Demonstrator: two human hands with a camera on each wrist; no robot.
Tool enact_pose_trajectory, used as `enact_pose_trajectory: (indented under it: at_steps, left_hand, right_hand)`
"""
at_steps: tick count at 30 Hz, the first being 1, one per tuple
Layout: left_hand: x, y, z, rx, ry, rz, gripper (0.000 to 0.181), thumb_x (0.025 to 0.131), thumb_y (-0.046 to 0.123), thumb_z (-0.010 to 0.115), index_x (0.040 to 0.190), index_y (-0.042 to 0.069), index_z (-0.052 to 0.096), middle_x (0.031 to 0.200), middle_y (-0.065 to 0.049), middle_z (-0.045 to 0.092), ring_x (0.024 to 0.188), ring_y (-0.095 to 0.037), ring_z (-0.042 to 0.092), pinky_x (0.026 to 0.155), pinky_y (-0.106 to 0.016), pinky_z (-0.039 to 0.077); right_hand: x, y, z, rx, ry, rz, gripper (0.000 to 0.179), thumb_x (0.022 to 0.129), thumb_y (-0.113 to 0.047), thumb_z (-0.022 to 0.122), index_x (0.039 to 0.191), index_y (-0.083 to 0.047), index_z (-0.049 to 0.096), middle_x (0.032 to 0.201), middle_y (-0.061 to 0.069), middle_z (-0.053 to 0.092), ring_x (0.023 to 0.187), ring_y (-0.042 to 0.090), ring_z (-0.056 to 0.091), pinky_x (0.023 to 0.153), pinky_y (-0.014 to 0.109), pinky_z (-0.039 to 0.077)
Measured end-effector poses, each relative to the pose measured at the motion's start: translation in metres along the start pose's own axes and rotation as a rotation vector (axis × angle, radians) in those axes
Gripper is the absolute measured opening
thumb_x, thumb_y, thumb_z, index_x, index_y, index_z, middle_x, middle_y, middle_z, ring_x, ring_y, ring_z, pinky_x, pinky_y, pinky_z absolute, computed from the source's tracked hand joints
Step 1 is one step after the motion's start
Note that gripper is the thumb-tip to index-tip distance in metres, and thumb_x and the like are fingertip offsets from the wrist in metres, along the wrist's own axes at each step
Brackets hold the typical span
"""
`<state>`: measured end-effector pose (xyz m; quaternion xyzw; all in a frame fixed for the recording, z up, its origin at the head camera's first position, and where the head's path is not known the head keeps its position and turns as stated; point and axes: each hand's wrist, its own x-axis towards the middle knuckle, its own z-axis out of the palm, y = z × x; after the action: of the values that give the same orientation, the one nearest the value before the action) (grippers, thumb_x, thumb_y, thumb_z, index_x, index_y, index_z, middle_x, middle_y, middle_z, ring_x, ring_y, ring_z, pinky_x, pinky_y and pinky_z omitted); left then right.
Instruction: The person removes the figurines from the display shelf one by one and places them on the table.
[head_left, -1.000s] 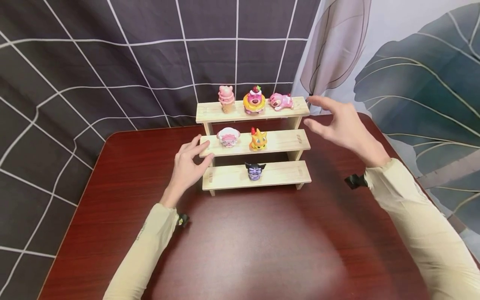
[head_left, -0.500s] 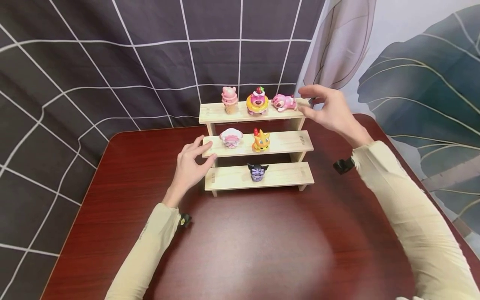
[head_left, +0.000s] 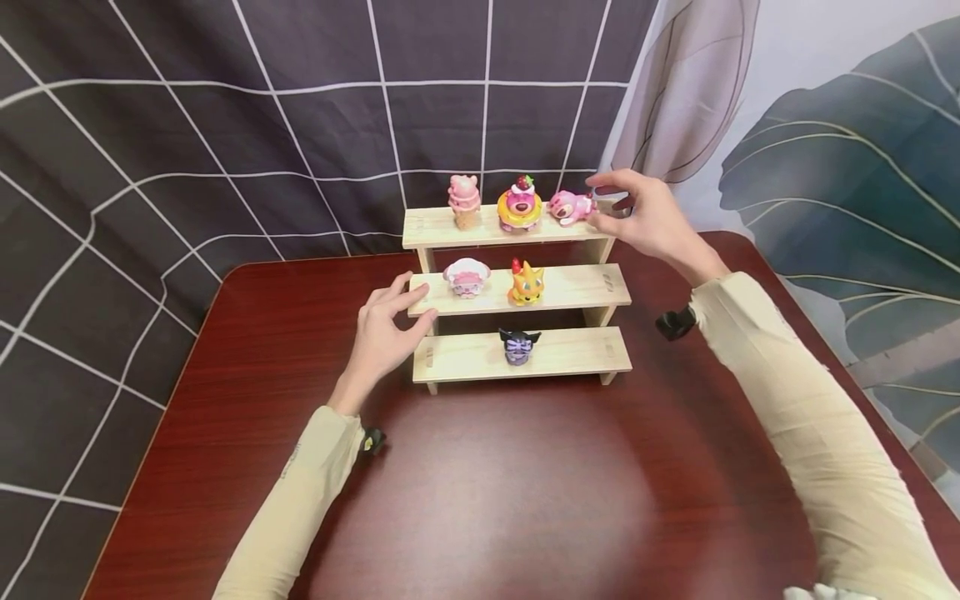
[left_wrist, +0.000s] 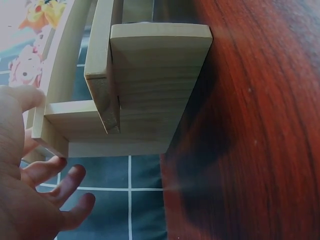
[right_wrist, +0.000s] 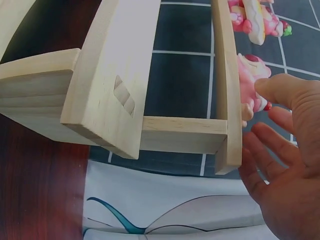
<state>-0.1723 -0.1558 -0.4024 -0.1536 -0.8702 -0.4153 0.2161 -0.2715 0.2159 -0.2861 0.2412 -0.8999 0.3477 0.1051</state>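
Note:
My left hand [head_left: 381,333] holds the left end of the middle board of a three-tier wooden display stand [head_left: 525,360], thumb on one side and fingers on the other. At the right end of the top board, my right hand [head_left: 647,218] has its thumb and forefinger around the rear of a lying pink bear figurine [head_left: 567,207]. The thumb [right_wrist: 275,89] overlaps the figurine's side in the right wrist view, while the other fingers curl beside the board end. The figurine lies on the board, its head toward the left.
Sharing the top board are a bear figurine in a yellow ring [head_left: 519,212] and a pink ice-cream-cone figurine [head_left: 465,200]. A white-and-pink figurine [head_left: 467,277] and an orange one [head_left: 527,284] occupy the middle board. Below sits a purple-and-black figurine [head_left: 517,347]. A dark checked cloth [head_left: 315,133] hangs behind the table [head_left: 247,350].
My right hand has moved left from beyond the stand's right end to the lying pink bear, its fingers closing around the figurine's rear. My left hand stays on the middle board.

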Motion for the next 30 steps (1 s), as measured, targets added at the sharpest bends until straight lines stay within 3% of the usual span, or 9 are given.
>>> enact_pose_trajectory:
  at_steps: [6,12,22,30]
  left_hand:
    - [0.0,-0.001,0.001,0.005,0.0,0.001,0.041,0.085,0.021,0.079,0.122,0.006,0.073,0.139,-0.016,0.058,0.112,-0.041,0.056,0.087,-0.053,0.042]
    - [0.001,-0.002,0.001,0.005,0.007,0.015,0.04,0.085,0.021,0.079,0.121,0.006,0.073,0.137,-0.019,0.059,0.109,-0.043,0.057,0.086,-0.054,0.042]
    - [0.0,0.0,0.0,-0.001,0.006,0.009,0.039,0.085,0.02,0.078,0.121,0.005,0.073,0.137,-0.019,0.058,0.11,-0.043,0.057,0.085,-0.053,0.042]
    - [0.0,0.0,0.001,-0.001,0.008,0.016,0.039,0.085,0.02,0.079,0.121,0.005,0.073,0.138,-0.017,0.058,0.109,-0.04,0.057,0.085,-0.053,0.042]
  right_hand:
    - [0.006,0.003,0.004,0.021,-0.041,-0.031,0.043,0.084,-0.001,0.075,0.126,0.002,0.065,0.123,0.016,0.064,0.108,0.03,0.058,0.087,0.033,0.045]
    - [0.01,0.004,0.005,0.012,-0.05,-0.068,0.04,0.083,0.0,0.076,0.122,0.001,0.067,0.114,0.015,0.066,0.1,0.026,0.059,0.083,0.026,0.045]
    - [0.018,-0.001,0.0,-0.044,-0.144,-0.052,0.039,0.085,-0.003,0.073,0.124,0.001,0.066,0.112,0.018,0.065,0.096,0.03,0.058,0.081,0.041,0.046]
    - [0.021,0.0,-0.002,-0.079,-0.171,-0.066,0.038,0.086,-0.002,0.072,0.123,0.002,0.066,0.111,0.019,0.066,0.09,0.03,0.059,0.078,0.037,0.047]
